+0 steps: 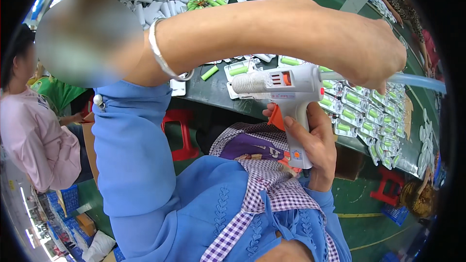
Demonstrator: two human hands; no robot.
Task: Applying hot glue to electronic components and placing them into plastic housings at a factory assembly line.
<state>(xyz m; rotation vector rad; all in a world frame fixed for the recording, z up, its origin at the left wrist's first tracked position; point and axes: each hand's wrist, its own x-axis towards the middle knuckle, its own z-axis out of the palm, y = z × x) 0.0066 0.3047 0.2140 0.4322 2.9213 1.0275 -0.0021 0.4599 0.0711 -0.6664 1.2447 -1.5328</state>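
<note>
My right hand [316,140] is wrapped around the grip of a light grey glue gun [303,102], with fingers by its orange trigger [276,117]. The gun's ribbed nozzle end points left. My left arm, a silver bangle [159,51] on it, reaches across above the gun. At its end my left hand [374,56] is closed on a long translucent bluish glue stick [422,81], which runs into the back of the gun. Its fingertips are partly hidden. Below and beyond the gun lie white plastic housings with green cylindrical cells [348,114].
A dark green table [213,96] holds a loose green cell [209,73], grey plastic parts [155,7] and a wired bunch of green cells [206,1]. Red stools [182,136] stand below. A person in pink [41,136] sits left; another person works far right. A blurred patch covers the upper left.
</note>
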